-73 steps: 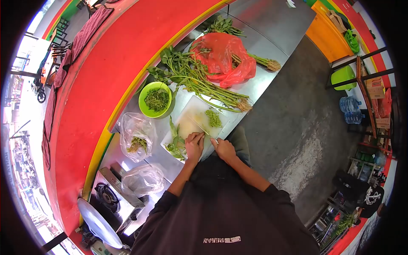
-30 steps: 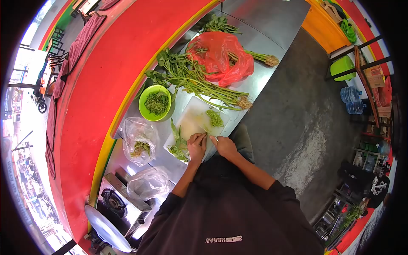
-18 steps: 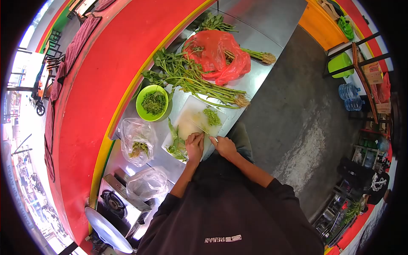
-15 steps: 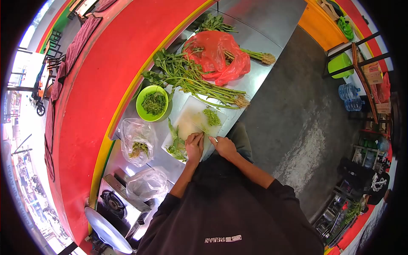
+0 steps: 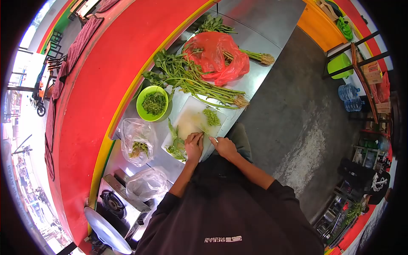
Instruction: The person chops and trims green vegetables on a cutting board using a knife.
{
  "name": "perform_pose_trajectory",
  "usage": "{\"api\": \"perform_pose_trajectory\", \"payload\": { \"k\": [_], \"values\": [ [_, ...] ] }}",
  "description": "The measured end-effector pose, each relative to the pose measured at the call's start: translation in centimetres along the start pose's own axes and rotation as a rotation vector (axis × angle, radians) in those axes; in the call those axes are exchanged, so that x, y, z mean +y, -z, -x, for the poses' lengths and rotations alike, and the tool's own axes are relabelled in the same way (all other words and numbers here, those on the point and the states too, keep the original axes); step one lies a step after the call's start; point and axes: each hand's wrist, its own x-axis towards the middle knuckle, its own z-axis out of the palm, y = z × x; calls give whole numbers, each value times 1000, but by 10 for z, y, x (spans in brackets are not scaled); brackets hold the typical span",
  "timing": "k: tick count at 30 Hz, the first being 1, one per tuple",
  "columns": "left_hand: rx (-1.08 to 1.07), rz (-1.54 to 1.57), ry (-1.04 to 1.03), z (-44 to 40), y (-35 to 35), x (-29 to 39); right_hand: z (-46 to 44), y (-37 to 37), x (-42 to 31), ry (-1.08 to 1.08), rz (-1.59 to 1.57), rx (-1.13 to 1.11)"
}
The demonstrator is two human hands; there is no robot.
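Fingers (image 5: pixel 196 136) of my left hand (image 5: pixel 194 147) are bunched together, curled over a handful of leafy green stems (image 5: pixel 179 147) near the close edge of a white rectangular chopping board (image 5: pixel 189 106). How many stems I am pinching I cannot tell, since my knuckles cover them. My right hand (image 5: pixel 225 147) is closed around the pale handle of a thin-bladed knife (image 5: pixel 213 139), whose blade slants away from me and leftward, just past my left fingertips. A loose pile of finely chopped pale green pieces (image 5: pixel 211 116) lies on the far right part of the board, apart from the blade.

To cut well here, I judge I should tuck the left fingertips back and let the flat of the blade ride along the knuckles, because the edge is very near them. Short, even strokes with a light grip ought to give pieces like those in the pile; the stems look slender and wet enough to slip, so they want pinning firmly, and the left hand should retreat only a little after each slice.

Both forearms reach forward and converge, sleeves pushed up, elbows bent and held out from my body. My left wrist seems almost straight, its back turned up; the right comes in from the side with the palm facing inward and low. Beyond the board, long leafy stalks with roots (image 5: pixel 212 92) rest on the steel worktop (image 5: pixel 257 34), beside a lime-green round bowl (image 5: pixel 167 111) of chopped greens.
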Motion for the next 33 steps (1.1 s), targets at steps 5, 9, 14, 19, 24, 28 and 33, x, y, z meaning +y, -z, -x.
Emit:
{"api": "perform_pose_trajectory", "payload": {
  "k": [5,9,14,19,24,28,33],
  "values": [
    [-22,-24,35,2,1,1,10,11,0,-62,-42,-79],
    [-25,-11,23,4,1,-2,4,-5,5,-51,-7,-51],
    [-35,-16,14,4,-2,-6,-15,-4,-18,-30,-21,-49],
    [-23,55,66,2,-4,-9,-6,8,-16,-98,-57,-119],
    [-7,53,42,1,-3,-6,-8,-1,-11,-53,-32,-71],
    [9,-9,-21,-1,3,3,-20,-11,-20,-29,9,-18],
    [22,33,-8,0,0,-3,-9,-2,-13,-40,-21,-41]
  ]
}}
